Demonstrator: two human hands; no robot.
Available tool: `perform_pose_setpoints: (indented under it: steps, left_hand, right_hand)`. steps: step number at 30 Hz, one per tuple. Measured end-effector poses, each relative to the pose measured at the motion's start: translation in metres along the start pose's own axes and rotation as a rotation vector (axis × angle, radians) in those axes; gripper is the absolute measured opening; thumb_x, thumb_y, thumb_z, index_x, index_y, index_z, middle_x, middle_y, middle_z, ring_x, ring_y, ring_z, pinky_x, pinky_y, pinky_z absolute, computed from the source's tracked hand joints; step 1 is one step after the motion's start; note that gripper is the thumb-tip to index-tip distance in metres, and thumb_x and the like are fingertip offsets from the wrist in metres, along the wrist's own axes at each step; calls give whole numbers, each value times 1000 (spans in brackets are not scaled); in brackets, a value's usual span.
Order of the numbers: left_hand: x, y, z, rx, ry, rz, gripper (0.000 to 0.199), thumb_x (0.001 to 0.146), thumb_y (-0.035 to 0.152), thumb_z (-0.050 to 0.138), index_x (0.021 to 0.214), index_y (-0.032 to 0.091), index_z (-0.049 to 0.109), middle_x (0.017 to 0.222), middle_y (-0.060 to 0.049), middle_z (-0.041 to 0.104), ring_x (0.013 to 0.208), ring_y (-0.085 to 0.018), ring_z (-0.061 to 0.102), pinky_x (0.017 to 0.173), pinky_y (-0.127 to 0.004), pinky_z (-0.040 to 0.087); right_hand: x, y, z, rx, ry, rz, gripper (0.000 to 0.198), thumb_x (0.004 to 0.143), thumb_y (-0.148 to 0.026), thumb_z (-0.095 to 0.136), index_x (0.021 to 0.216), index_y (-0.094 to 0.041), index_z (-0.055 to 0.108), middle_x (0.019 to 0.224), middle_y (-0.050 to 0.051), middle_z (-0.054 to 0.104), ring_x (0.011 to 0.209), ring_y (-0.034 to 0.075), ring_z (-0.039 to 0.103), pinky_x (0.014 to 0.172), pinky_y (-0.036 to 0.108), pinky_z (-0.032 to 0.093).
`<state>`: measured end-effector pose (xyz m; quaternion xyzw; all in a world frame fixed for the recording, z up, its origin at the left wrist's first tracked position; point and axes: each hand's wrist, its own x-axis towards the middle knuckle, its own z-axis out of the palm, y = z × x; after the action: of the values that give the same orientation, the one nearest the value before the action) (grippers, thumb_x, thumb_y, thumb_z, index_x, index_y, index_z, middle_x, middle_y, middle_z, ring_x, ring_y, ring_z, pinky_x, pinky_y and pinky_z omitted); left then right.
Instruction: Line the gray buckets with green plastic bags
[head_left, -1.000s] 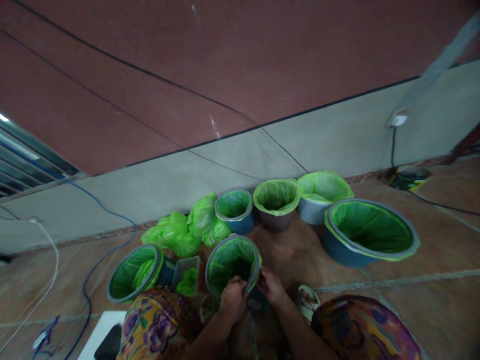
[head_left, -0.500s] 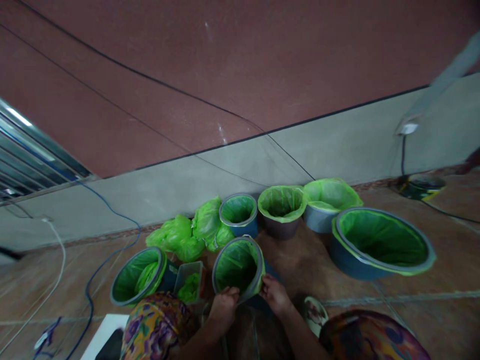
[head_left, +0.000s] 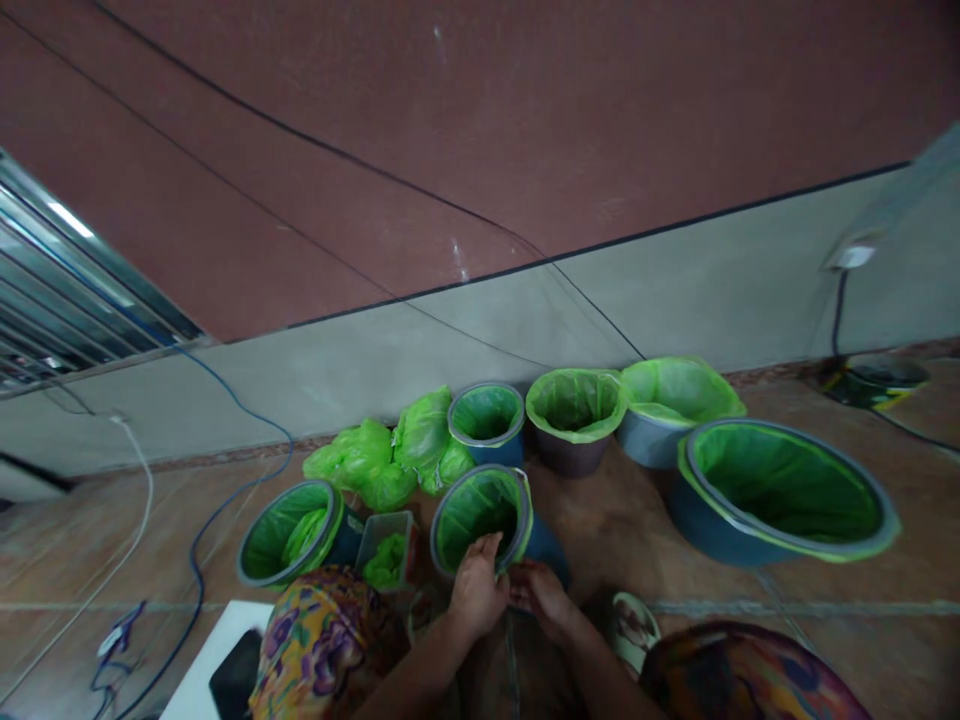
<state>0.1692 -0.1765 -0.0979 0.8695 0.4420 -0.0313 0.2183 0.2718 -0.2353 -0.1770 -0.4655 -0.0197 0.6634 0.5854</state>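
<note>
A blue bucket with a grey rim, lined with a green mesh bag, tilts toward me between my knees. My left hand lies over its near rim, fingers stretched out toward the opening. Against the near right side of the rim, my right hand has its fingers bent and seems to grip the bag's edge; the fingertips are partly hidden. To the left sit a clear box of crumpled green mesh and another lined bucket, tipped over with loose mesh inside.
Stuffed green bags lie along the wall. Beside them stand a small lined blue bucket, a brown bucket, a grey one and a wide blue tub. A blue cable crosses the floor at left.
My left hand has shifted right along the near rim, and its fingers have straightened. My right hand has moved lower, closer to the left one. The camera view has shifted slightly.
</note>
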Motion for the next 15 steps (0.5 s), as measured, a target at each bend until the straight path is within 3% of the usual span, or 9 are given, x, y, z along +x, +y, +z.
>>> perform_pose_setpoints:
  steps: [4,9,15]
  left_hand:
    - [7,14,2,62,-125,-6,45,82,15,40,125,17,53,120,-9,60,114,-20,52,100,-30,38]
    - [3,9,0,175,-165,10,43,77,4,40,116,16,55,113,-10,61,108,-21,54,92,-30,41]
    - [1,3,5,215,-203,19,40,72,3,43,108,16,54,107,-10,62,103,-22,57,87,-31,43]
  right_hand:
    - [-2,-2,-2,-55,59,4,14,55,-19,68,67,-15,62,59,1,64,55,12,59,60,26,45]
    - [3,-10,-11,30,165,-56,17,62,-32,67,72,-18,63,64,2,67,65,16,63,60,26,46]
    - [16,-15,-16,246,291,-159,28,51,-35,79,64,-21,60,57,-3,64,58,14,60,59,26,46]
